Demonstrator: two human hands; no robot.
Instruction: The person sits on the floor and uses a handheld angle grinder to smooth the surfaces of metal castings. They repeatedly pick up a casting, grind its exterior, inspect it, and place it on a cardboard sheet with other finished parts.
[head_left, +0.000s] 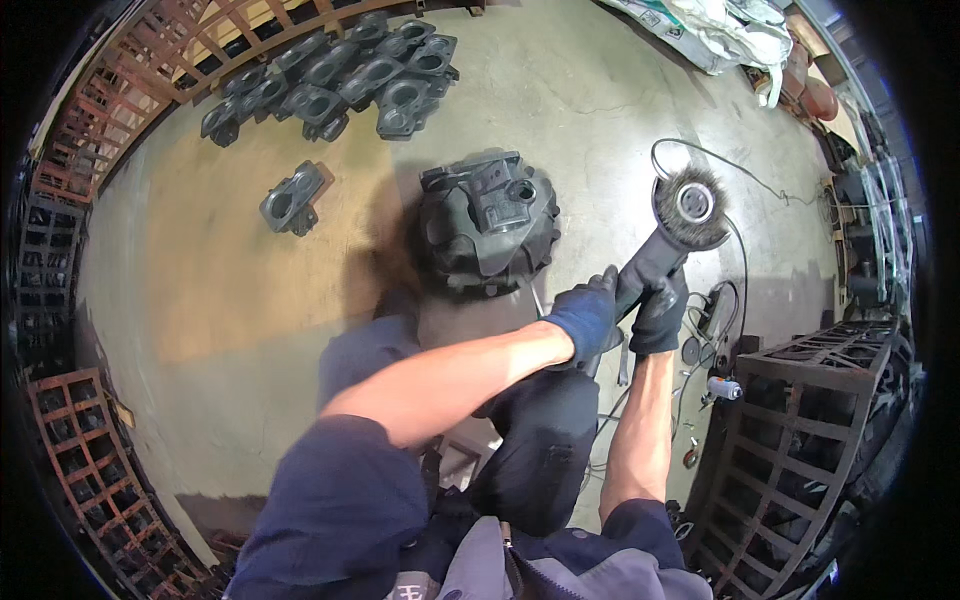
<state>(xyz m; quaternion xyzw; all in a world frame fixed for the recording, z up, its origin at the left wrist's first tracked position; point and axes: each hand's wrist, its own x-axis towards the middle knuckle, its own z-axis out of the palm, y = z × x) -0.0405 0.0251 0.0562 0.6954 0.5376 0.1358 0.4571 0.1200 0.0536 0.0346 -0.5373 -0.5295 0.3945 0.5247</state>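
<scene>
An angle grinder point(648, 270) with a round wire brush point(694, 203) on its head is held up to the right of centre. My left hand point(585, 312), in a dark blue glove, is closed on the grinder's body from the left. Wrapped round the grinder beside it is my right hand point(660, 315), gloved too. The brush touches nothing. Left of it a black metal casting point(488, 195) with a round port lies on a dark, round, lumpy stand point(490, 258) in front of my knees. The grinder's rear end is partly hidden by my hands.
A single casting point(293, 198) lies on the floor at the left, with a cluster of several castings point(335, 80) behind it. Rusty metal crates point(95, 450) line the left, and another crate point(790, 430) stands close on the right. A cable point(745, 290) loops beside the grinder. White sacks point(715, 35) lie at the back right.
</scene>
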